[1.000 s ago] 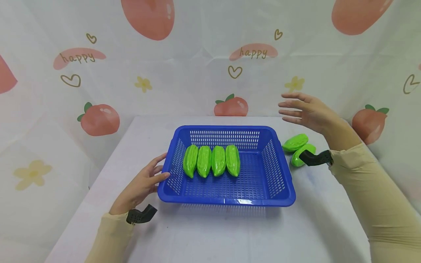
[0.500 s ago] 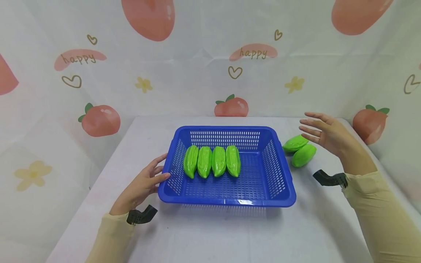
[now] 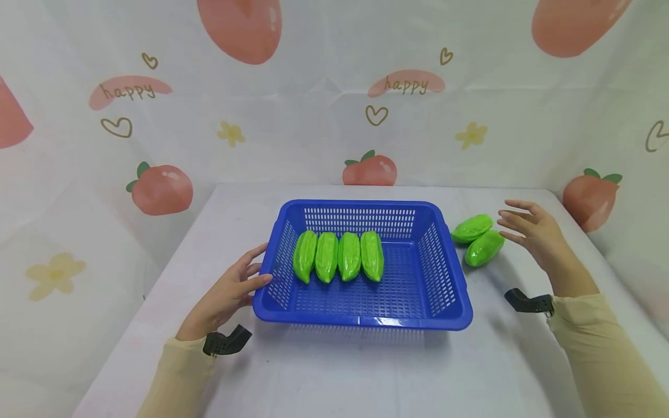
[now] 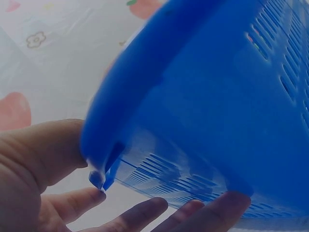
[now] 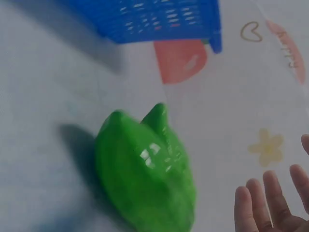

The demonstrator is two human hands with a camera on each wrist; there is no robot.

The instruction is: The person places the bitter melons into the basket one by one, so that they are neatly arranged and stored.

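Left hand (image 3: 226, 296) flat against basket (image 3: 360, 319), right hand (image 3: 538, 235) spread beside gourds (image 3: 484, 248) (farther one half-hidden).

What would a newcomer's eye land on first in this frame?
The bright blue basket in the middle of the white table, with four green toy gourds lined up side by side inside it. Next, two more green gourds lying on the table just right of the basket, with the open right hand close beside them. The left hand rests against the basket's left wall.
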